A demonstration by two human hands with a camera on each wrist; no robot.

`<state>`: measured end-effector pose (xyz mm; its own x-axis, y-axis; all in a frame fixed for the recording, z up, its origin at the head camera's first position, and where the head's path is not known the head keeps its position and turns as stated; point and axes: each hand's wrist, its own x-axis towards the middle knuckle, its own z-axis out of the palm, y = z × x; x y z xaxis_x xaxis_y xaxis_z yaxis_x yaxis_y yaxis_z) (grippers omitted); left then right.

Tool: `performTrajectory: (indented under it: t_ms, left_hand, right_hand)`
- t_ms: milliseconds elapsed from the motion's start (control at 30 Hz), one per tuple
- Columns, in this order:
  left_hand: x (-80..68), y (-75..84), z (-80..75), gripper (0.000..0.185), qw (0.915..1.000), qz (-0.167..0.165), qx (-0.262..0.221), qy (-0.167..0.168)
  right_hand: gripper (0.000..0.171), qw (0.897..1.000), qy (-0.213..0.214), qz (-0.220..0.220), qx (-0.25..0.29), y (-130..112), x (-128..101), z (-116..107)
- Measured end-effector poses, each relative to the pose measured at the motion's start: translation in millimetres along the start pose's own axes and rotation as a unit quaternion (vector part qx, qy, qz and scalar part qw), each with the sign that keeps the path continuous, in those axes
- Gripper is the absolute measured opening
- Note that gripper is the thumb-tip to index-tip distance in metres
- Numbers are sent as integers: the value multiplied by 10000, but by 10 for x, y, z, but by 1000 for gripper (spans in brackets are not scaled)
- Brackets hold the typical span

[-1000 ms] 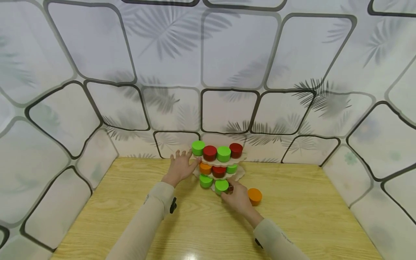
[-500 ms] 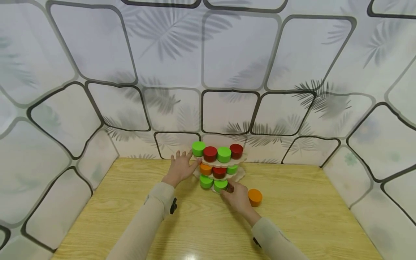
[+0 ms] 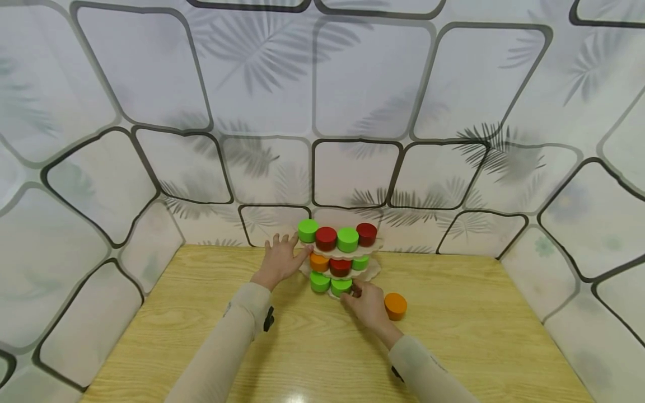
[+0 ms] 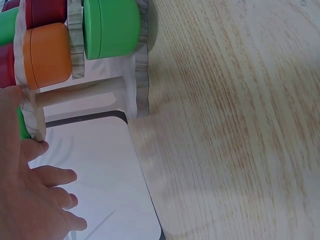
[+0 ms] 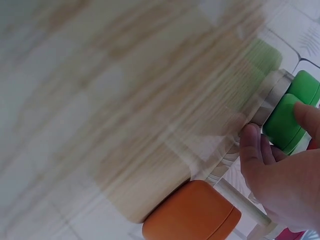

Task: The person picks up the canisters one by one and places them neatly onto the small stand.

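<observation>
A three-tier wooden stand with scalloped shelves (image 3: 347,255) carries green, red and orange round blocks. My left hand (image 3: 280,260) spreads its fingers at the left end of the top shelf, thumb and index finger touching the edge, as the left wrist view also shows. On the lowest shelf, my right hand (image 3: 369,305) pinches a green round block (image 5: 286,120) at its right side. Left of that block sits another green block (image 3: 319,282). The middle shelf holds an orange block (image 3: 319,262), a red block (image 3: 340,267) and a green block (image 3: 360,262).
A loose orange round block (image 3: 395,306) stands on the wooden table (image 3: 453,347), just right of my right hand. Close behind the stand rises a patterned wall (image 3: 353,173), with side walls at left and right.
My right hand has shifted the green block slightly left and back on the lowest shelf. The left hand has stayed at the top shelf's edge.
</observation>
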<state>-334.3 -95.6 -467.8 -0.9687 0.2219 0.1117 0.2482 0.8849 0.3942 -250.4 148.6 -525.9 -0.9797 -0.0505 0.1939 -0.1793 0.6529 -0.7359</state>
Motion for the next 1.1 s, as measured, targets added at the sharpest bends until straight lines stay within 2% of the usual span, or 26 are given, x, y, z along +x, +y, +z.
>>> performTrajectory:
  t_ms: [367,667,867,933,1100]
  left_hand:
    - [-5,-5,-14,77,10000,13,-64,6]
    - [-12,13,-15,78,10000,2,-55,-4]
    - [-11,9,-15,79,10000,-14,-49,-50]
    - [-13,7,-15,80,10000,-13,-42,-54]
    - [-21,11,-20,79,10000,6,-79,2]
  right_hand:
    - [21,9999,-59,117,44,6,21,14]
    - [19,10000,-58,8,57,9,17,6]
    - [31,9999,-44,-97,-27,26,-18,-39]
    - [38,9999,-21,-137,11,16,-40,-73]
    - [41,9993,46,-254,265,-39,-85,-190]
